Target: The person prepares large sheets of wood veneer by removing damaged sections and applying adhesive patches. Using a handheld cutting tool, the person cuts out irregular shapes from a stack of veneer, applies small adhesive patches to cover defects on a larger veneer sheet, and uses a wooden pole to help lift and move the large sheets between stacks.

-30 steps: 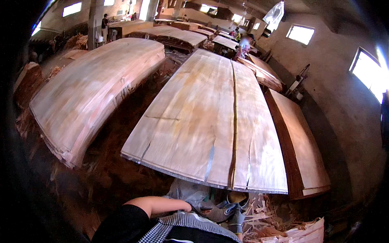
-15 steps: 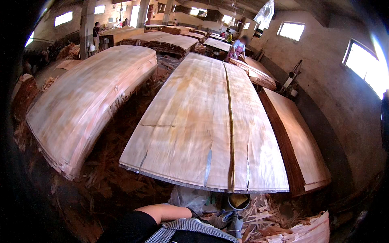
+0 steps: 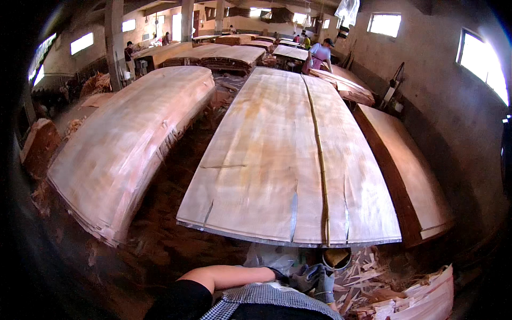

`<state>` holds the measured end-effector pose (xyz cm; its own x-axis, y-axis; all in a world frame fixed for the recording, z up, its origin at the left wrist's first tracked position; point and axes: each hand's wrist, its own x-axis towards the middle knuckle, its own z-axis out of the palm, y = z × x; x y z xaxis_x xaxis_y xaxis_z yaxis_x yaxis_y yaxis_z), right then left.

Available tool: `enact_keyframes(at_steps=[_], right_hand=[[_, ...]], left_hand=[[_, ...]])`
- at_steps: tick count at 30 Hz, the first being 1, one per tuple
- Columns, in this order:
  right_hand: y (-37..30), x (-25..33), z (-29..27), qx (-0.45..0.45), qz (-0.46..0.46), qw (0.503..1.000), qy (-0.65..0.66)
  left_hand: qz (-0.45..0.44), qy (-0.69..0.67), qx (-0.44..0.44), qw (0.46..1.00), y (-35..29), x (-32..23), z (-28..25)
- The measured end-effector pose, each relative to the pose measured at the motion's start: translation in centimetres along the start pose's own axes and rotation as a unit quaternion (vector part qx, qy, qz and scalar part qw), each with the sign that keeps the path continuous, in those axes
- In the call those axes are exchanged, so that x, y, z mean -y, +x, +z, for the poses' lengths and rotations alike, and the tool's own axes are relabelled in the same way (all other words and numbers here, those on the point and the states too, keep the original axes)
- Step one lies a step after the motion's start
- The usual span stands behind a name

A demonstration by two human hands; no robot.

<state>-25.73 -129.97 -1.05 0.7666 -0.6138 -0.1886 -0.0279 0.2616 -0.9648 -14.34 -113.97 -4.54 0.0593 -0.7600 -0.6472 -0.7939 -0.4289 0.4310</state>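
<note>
Head view: one round container, dark-walled with a yellowish-brown content, sits right of lower centre, just below the near edge of the middle stack. Hands: two, gloved in grey; left hand and right hand are close together at lower centre, just beside the container. Finger opening cannot be told, nor whether either grips anything; both are small and partly hidden.

Around them: one clear plastic sheet to the left; many loose wood strips to the right, uncounted; one checked cloth on the wearer, at the lower edge.

Further out: three large stacks of thin wood in the foreground. Middle stack, centre frame, top sheet marked by one long brown line lengthwise. Left stack, left half. Right stack, right half, narrower in view. One co-worker leans over sheets at upper right. Two bright windows on the right wall.
</note>
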Motion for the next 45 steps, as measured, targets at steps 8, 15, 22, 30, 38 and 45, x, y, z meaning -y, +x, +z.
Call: enact_keyframes(at_steps=[8,15,22,30,38,45], right_hand=[[0.4,0.4,1.0,-0.008,0.044,0.999,-0.007],[-1.3,1.8,1.9,0.053,-0.027,0.993,-0.101],[-1.9,5.5,1.6,-0.006,-0.181,0.960,-0.212],[-4.2,13.7,5.2,0.089,-0.098,0.978,-0.163],[-7.1,13.8,7.4,0.299,0.175,0.938,0.035],[-7.3,9.7,5.6,0.287,-0.033,0.949,-0.124]], left_hand=[[-0.016,0.058,0.003,0.998,-2.4,0.3,-0.1],[0.033,0.144,-0.040,0.988,-7.6,-2.8,-4.1],[0.132,-0.587,-0.251,0.758,-11.2,-3.1,-9.2],[0.194,-0.757,-0.273,0.561,-15.0,-5.0,-11.5],[0.181,-0.729,-0.285,0.595,-15.1,-5.3,-10.0],[0.141,-0.724,-0.321,0.595,-14.4,-4.4,-8.6]])
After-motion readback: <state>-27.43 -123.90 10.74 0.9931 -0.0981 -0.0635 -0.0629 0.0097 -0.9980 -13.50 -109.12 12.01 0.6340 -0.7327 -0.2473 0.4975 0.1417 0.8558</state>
